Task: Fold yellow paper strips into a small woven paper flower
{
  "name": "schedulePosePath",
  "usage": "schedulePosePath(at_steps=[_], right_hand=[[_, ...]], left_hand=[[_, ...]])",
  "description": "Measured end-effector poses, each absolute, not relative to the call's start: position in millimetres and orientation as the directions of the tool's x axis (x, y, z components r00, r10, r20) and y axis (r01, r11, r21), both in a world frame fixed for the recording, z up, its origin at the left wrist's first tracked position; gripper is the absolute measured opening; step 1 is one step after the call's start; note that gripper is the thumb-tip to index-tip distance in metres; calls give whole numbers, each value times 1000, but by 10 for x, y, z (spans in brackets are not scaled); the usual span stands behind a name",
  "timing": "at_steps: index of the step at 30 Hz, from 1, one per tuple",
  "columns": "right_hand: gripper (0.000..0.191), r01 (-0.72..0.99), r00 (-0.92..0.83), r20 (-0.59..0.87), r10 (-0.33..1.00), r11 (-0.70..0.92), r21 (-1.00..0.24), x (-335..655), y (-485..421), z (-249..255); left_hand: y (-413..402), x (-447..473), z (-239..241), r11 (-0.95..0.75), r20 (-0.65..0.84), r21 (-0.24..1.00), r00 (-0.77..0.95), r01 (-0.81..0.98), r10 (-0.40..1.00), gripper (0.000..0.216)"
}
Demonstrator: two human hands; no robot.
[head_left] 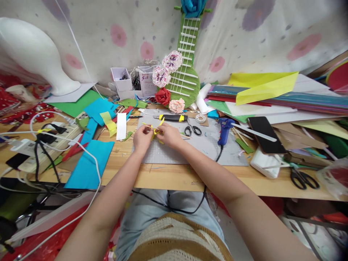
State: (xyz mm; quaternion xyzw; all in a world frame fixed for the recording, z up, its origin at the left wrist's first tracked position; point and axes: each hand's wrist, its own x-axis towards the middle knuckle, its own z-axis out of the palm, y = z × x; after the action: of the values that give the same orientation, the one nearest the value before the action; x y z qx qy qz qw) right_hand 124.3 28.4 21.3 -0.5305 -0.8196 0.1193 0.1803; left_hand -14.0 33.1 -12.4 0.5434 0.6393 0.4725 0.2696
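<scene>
Both of my hands meet over the grey cutting mat [174,157], closed around thin yellow paper strips [161,122]. My left hand [143,139] pinches the strips from the left. My right hand [171,136] grips them from the right, its fingertips close to the left ones. The strips look like crepe paper, and where they cross is partly hidden by my fingers. Just beyond my hands lies a black and yellow utility knife [174,118]. Small black scissors [196,130] rest to the right of my right hand, near a tape roll [200,118].
A blue glue gun [224,133] lies on the mat's right side, its cord running off the table edge. Blue paper [89,166] and a power strip [51,145] with tangled cords occupy the left. A green paper guitar [186,79] stands behind; a phone [266,134] is at right.
</scene>
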Motion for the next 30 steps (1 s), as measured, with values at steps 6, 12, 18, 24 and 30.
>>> schedulePosePath(at_steps=[6,12,18,24,30], right_hand=[[20,837,-368,164,915,403,-369,1244,278,223],[22,843,-387,133,912,409,-349,1248,248,281],[32,873,-315,148,937,348,-343,1494,147,416],[37,903,-236,219,947,298,-311,1874,95,252],[21,907,-194,179,965,246,-342,2455,-260,401]], left_hand=[[299,-132,-84,-55,201,863,-241,503,950,27],[275,-110,-56,-81,220,838,-199,539,955,25],[309,-135,-70,-144,321,857,-295,494,900,29],[355,-199,-78,-258,525,788,-391,559,756,29],[327,-246,34,-355,657,654,-270,668,704,26]])
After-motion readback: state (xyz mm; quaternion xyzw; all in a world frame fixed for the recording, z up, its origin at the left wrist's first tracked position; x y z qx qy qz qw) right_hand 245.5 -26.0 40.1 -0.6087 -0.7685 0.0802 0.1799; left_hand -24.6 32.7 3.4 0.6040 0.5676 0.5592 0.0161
